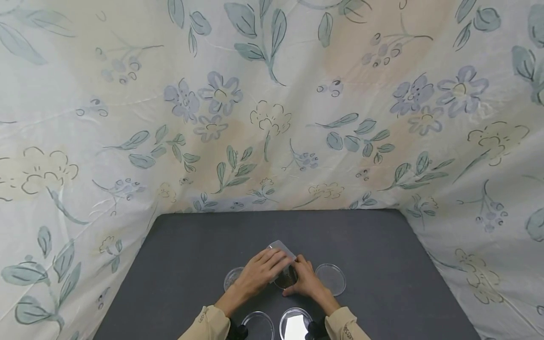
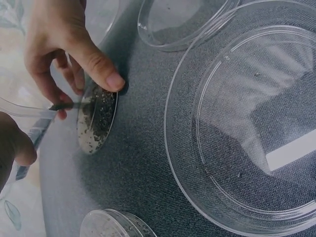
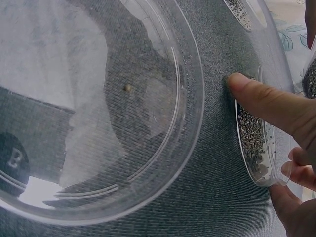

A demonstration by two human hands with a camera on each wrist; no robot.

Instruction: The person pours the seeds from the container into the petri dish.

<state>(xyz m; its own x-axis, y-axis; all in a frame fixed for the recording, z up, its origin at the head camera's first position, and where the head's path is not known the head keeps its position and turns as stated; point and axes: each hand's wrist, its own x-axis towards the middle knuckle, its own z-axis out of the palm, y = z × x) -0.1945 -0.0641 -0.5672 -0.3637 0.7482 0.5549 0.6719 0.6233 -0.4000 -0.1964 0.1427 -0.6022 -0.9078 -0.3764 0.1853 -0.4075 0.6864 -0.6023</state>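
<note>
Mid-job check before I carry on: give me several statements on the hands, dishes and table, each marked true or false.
1. The right hand grips a dish with dark, grainy material in it. True.
2. The left hand is empty. False: the left hand holds a clear container.
3. A clear round dish lies to the right of the right hand. True.
4. The tabletop is white. False: the tabletop is dark grey.
5. The cloth behind the table is plain. False: the cloth is printed with flowers and leaves.
</note>
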